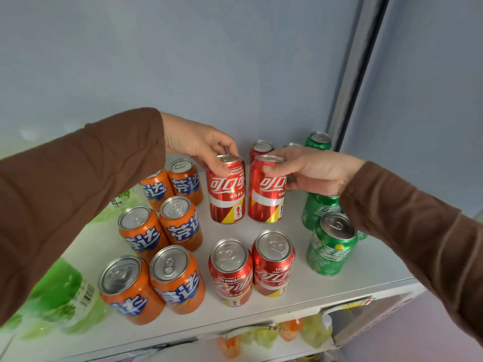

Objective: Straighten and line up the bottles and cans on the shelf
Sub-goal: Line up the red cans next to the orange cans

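White shelf (339,291), cans (227,194) mid-depth.

We are gripping two red cans on the white shelf (339,280), one in each hand. Our left hand (201,142) is curling its fingers over the rim of the left red can (226,197), and our right hand (311,168) is pinching the top of the right red can (266,194), which is standing just beside it. Both cans are staying upright, labels facing us. Left of the held pair, six orange cans (180,226) are standing in two columns. In front of the pair, two more red cans (251,270) are sitting side by side. Right of the pair, green cans (332,246) are standing near the shelf's edge.
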Available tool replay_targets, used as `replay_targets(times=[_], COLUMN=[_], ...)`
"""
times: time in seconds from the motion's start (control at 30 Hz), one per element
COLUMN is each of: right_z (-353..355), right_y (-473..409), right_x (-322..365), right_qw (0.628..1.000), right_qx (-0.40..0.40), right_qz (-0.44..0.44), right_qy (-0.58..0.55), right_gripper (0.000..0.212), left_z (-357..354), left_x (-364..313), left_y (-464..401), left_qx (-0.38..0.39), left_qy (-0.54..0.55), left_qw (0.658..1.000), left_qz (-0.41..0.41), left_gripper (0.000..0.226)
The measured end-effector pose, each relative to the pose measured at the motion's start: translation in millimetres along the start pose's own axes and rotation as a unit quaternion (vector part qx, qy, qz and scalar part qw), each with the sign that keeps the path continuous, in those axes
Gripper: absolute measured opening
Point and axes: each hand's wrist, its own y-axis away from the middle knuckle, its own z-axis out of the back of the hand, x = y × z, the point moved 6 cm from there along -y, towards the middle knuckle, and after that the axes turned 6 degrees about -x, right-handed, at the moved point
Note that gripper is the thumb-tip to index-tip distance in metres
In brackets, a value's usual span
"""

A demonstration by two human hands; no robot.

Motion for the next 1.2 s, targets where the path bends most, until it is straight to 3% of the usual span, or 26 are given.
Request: replay_targets(times=[0.1,0.27,0.63,0.8,0.83,0.9,1.0,1.1,1.2], right_z=[-4.7,-10.3,-21.5,-16.3,-7.8,14.6,43.3,53.1,57.2], right_y=[-5.8,-11.3,-17.0,-10.0,-10.8,-18.7,-38.2,-64.6,-91.7], right_x=[-12.9,-32.5,-39.9,-17.4,-5.1,20.1,42.3,43.3,33.0], right_qw=[0.998,0.992,0.984,0.977,0.975,0.97,0.942,0.888,0.854], right_qx=[-0.024,-0.06,-0.058,-0.011,-0.025,-0.086,-0.18,-0.196,-0.167], right_qz=[-0.008,-0.031,-0.018,-0.013,-0.001,0.038,0.086,0.087,0.043], right_qy=[0.057,0.109,0.17,0.212,0.22,0.222,0.269,0.406,0.491], right_gripper=[0.062,0.058,0.065,0.09,0.089,0.068,0.05,0.064,0.079], left_z=[-14.2,-40.9,-57.4,-47.2,-38.0,-13.3,21.2,32.7,29.3], left_x=[4.5,9.5,19.4,23.7,19.9,8.5,-1.3,11.1,26.0], left_y=[-2.3,-10.9,-16.2,-11.9,-9.2,-3.9,-7.3,-24.9,-46.5], left_qx=[-0.013,-0.026,-0.031,0.001,-0.007,-0.051,-0.158,-0.207,-0.19], left_qy=[-0.016,-0.079,-0.089,-0.032,-0.034,-0.049,-0.059,-0.098,-0.114], left_qw=[1.0,0.996,0.996,0.999,0.999,0.997,0.985,0.973,0.975], left_qz=[0.006,0.005,-0.001,0.025,0.024,0.015,-0.017,-0.012,0.004], left_gripper=[0.068,0.053,0.061,0.076,0.075,0.06,0.052,0.063,0.074])
